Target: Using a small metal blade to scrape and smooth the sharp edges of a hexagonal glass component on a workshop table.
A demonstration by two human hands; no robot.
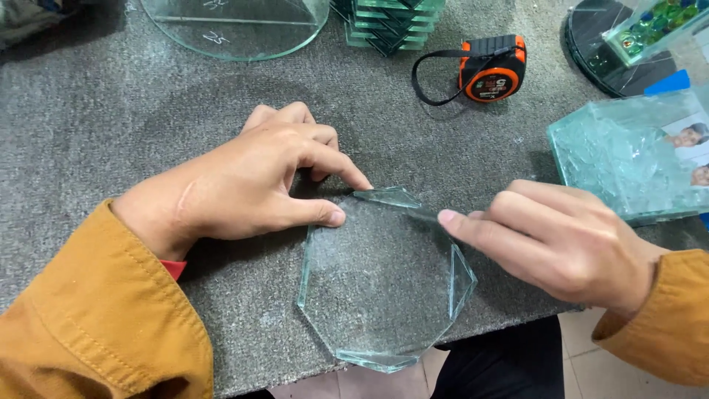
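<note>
While the left hand [255, 177] presses thumb and forefinger flat on the upper left edge of a clear polygonal glass piece [380, 277], that glass lies on the grey felt table [111, 118], overhanging its near edge. Right of it, the right hand [561, 240], loosely curled, lays its forefinger along the upper right edge. Beyond sits an orange tape measure [491, 68].

Grey felt-like table [111, 125] carries glass pieces [380, 284] and tape measure [491, 68].
</note>
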